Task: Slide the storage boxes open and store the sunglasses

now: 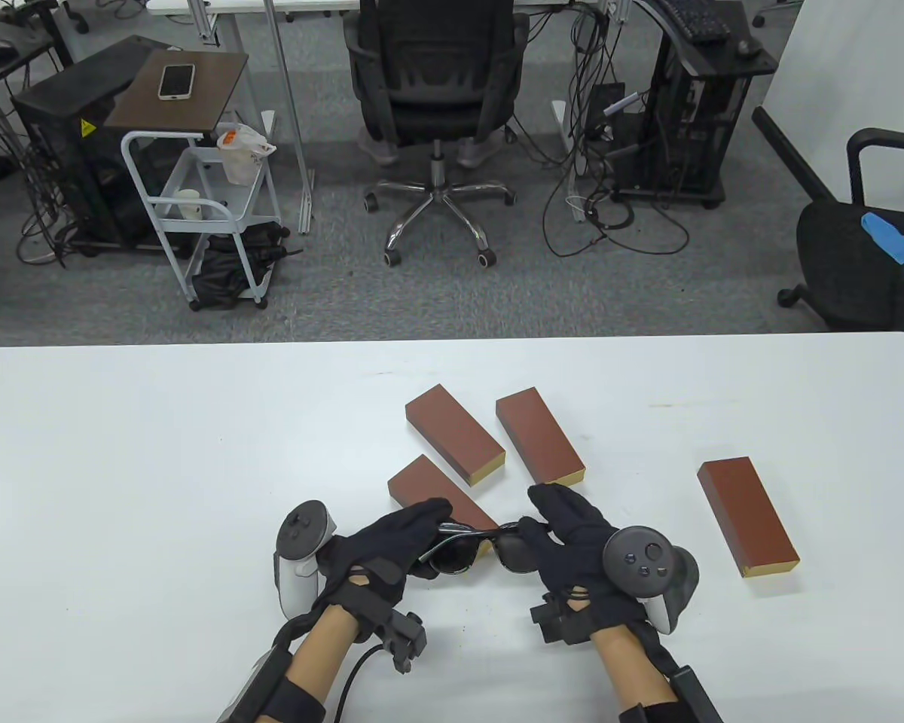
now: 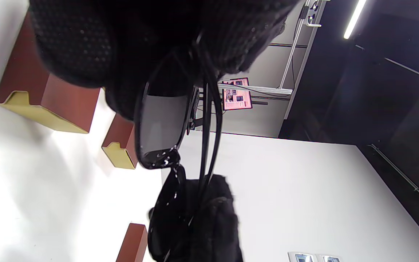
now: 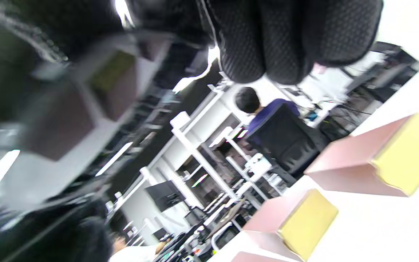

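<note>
Both hands share one grip on the sunglasses (image 1: 482, 548), held just above the desk (image 1: 158, 467) near its front edge. The left hand (image 1: 392, 544) curls its fingers over the left end of the frame, thumb below; the right hand (image 1: 572, 538) pinches the right end, fingers closed on it. The lenses are dark, the frame black. In the left wrist view the glasses (image 2: 162, 127) hang from the left glove, temples folded behind one lens, and the other glove (image 2: 209, 222) takes the lower end.

Four brown boxes with yellow ends lie on the desk, all closed. The nearest box (image 1: 433, 489) lies just behind the glasses, its near end hidden by the left fingers. Beyond it are two more, side by side at a slant: one (image 1: 454, 434) to the left, one (image 1: 539, 437) to the right. The fourth box (image 1: 747, 517) lies well apart, on the right, beyond the right hand.

Past the desk stand an office chair (image 1: 437, 98) and a white cart (image 1: 203, 203).
</note>
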A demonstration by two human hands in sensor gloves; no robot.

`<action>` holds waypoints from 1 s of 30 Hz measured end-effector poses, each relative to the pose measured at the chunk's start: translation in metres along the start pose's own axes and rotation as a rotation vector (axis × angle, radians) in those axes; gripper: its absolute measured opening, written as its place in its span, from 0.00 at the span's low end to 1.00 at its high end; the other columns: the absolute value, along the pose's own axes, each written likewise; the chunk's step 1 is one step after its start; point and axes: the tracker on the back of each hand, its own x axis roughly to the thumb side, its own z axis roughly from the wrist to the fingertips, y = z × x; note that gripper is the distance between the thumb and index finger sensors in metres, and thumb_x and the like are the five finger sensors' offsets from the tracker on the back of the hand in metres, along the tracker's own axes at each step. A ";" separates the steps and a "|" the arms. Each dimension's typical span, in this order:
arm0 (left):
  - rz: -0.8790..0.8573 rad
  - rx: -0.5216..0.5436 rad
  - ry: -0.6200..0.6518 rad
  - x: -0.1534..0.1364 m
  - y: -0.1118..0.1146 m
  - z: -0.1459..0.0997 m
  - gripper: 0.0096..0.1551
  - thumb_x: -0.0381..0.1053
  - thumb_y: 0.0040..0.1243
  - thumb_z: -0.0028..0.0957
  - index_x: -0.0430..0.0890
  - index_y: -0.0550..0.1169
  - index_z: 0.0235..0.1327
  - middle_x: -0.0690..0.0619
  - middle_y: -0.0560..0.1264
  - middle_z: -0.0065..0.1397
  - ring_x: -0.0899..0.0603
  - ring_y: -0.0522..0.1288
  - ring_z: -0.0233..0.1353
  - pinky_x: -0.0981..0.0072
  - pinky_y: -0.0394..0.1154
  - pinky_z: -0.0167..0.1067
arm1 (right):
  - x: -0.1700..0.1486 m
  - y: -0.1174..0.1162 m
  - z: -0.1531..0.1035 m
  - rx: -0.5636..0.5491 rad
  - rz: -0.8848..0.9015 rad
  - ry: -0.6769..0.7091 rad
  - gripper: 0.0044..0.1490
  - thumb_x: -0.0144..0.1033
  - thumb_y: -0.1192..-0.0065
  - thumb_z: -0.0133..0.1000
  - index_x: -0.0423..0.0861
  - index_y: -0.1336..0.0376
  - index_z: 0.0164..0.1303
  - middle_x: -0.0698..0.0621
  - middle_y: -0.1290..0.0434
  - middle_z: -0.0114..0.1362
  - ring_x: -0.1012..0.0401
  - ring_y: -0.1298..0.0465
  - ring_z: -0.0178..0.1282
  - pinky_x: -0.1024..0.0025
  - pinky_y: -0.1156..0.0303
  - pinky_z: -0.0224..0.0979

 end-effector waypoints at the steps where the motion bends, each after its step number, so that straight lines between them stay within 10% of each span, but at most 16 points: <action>1: 0.000 0.005 -0.001 -0.001 0.000 0.000 0.27 0.48 0.64 0.51 0.47 0.81 0.65 0.43 0.82 0.66 0.41 0.86 0.57 0.46 0.81 0.53 | 0.008 -0.001 0.001 0.016 -0.030 0.058 0.33 0.55 0.30 0.40 0.53 0.30 0.53 0.41 0.31 0.68 0.41 0.31 0.66 0.45 0.32 0.67; 8: 0.025 0.019 -0.001 -0.001 -0.002 -0.001 0.27 0.48 0.64 0.51 0.47 0.82 0.64 0.42 0.83 0.65 0.40 0.86 0.56 0.45 0.81 0.52 | 0.049 -0.018 -0.007 0.142 -0.409 0.334 0.29 0.49 0.26 0.39 0.54 0.28 0.50 0.46 0.27 0.65 0.46 0.28 0.65 0.45 0.33 0.68; 23: 0.218 -0.010 -0.007 0.003 0.000 -0.001 0.27 0.50 0.64 0.52 0.48 0.81 0.66 0.43 0.82 0.66 0.38 0.84 0.58 0.43 0.78 0.52 | 0.054 -0.024 -0.007 0.217 -0.597 0.344 0.24 0.41 0.25 0.37 0.53 0.25 0.44 0.49 0.18 0.51 0.51 0.20 0.51 0.50 0.24 0.57; 30: 0.481 0.220 0.065 0.023 -0.019 -0.011 0.29 0.52 0.64 0.51 0.51 0.80 0.67 0.44 0.80 0.69 0.37 0.82 0.61 0.42 0.76 0.54 | 0.035 -0.038 -0.005 0.611 -0.523 0.293 0.23 0.41 0.23 0.37 0.53 0.24 0.43 0.49 0.18 0.51 0.51 0.19 0.51 0.51 0.24 0.58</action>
